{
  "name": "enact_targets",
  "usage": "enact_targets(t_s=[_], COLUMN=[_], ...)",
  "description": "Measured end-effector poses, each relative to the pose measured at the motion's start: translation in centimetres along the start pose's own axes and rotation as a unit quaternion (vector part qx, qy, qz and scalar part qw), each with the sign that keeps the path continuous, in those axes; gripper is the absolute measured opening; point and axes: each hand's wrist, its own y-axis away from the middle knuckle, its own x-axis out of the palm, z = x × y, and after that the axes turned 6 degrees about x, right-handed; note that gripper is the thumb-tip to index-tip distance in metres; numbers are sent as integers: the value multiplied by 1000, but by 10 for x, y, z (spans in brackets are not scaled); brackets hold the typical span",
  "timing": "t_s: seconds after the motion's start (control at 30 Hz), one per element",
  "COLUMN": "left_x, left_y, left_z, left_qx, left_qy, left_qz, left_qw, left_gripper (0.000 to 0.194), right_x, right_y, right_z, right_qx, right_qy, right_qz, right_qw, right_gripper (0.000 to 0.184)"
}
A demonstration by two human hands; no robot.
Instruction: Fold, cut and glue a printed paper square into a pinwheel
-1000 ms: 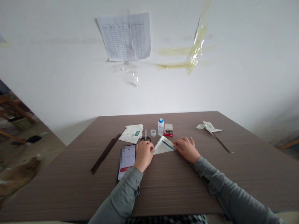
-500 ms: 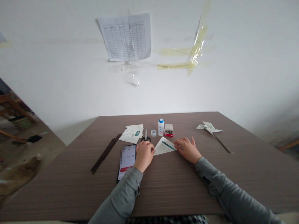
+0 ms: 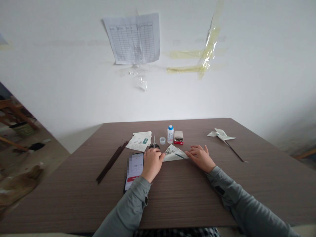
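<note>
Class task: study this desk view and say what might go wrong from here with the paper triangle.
The paper triangle lies loose between the left hand and right hand, so it may slip or crease. The scissors sit right beside the left hand, which could knock them.

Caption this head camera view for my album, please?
Left hand and right hand touch a folded paper triangle on a brown table.

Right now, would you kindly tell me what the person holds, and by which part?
A printed paper triangle, by its side corners: left hand at the left one, right hand at the right; grip or mere press cannot be told.
</note>
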Motion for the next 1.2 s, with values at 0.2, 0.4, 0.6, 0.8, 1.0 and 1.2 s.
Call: enact_targets(t_s=[0.2,0.4,0.6,0.8,1.0,1.2], left_x=[-6,-16,-12,-2,9,18], left_y=[3,9,11,12,18,23], left_z=[-5,-13,-17,-20,-27,-28], left_qx=[-8,-3,18,62,91,91], left_qy=[-3,-10,-30,-40,-59,-88], left_qz=[33,73,56,44,80,107], left_qw=[999,997,998,996,991,986], left_gripper=[33,7,12,35,49,61], right_x=[-5,-2,5,20,36,44], right_y=[1,5,5,2,2,8], right_z=[4,3,-4,-3,0,4], right_qx=[5,-16,-74,-149,-185,-177], right_qy=[37,85,86,60,11,48], right_qz=[25,25,-7,-38,-29,41], right_qw=[999,996,994,986,982,982], right_gripper=[33,16,21,29,33,59])
